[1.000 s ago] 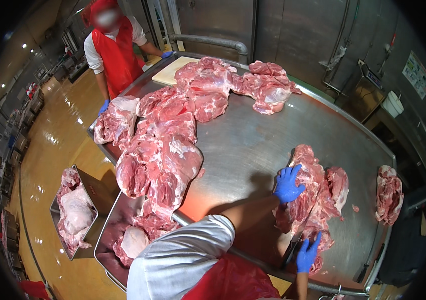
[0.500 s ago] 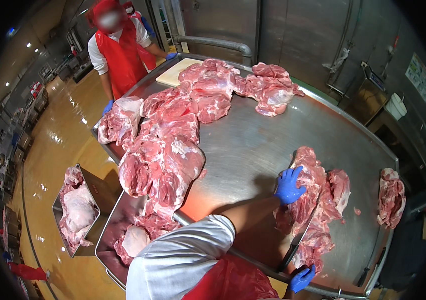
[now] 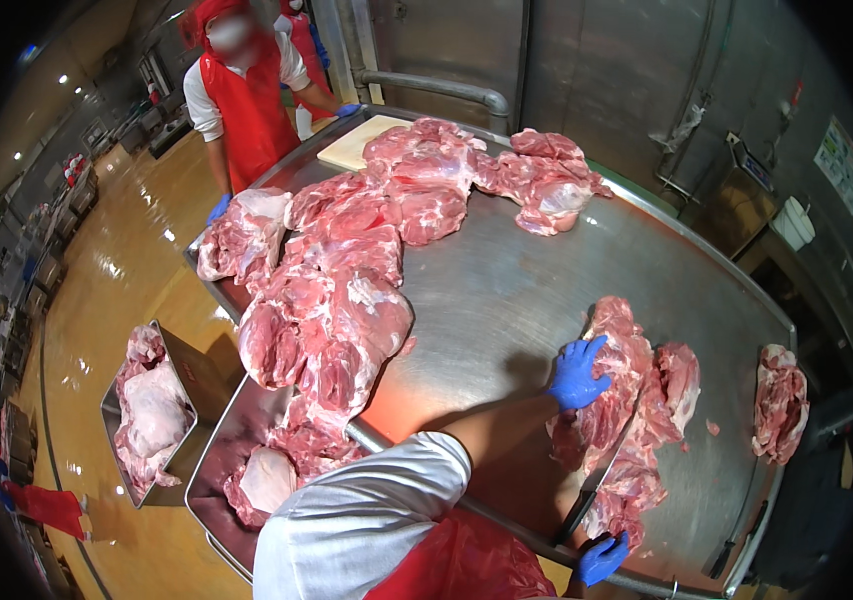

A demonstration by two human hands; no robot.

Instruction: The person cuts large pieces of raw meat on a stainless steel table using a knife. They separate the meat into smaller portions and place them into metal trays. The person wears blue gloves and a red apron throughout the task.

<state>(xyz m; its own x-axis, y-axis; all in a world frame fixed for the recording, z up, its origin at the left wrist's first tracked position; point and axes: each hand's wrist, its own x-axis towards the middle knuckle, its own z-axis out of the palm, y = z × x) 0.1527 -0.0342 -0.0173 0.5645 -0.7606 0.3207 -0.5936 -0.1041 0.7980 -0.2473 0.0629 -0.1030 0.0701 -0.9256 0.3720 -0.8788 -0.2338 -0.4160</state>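
Head view: the two gloved hands are well apart. The right hand (image 3: pixel 603 560) is at the table's near rim, against the near end of a cut of raw meat (image 3: pixel 602 425); whether its fingers grip or merely rest there, I cannot tell. Just left of it lies a knife (image 3: pixel 575 515), its blade running along the meat. Beyond, the left hand (image 3: pixel 579 374) presses flat on the meat's upper part, fingers spread, clamped on nothing.

This cut should handle as heavy, soft and floppy, with a wet, slippery surface; a broad palm on the thick upper part, clear of the blade, looks a surer hold than pinching the thin near end.

Right of both hands are a dark-handled tool (image 3: pixel 722 560) and, farther, another slab (image 3: pixel 781 405). Left of the left hand spreads a meat pile (image 3: pixel 332 290); past it, a pale board (image 3: pixel 362 142) and a co-worker (image 3: pixel 252 110).
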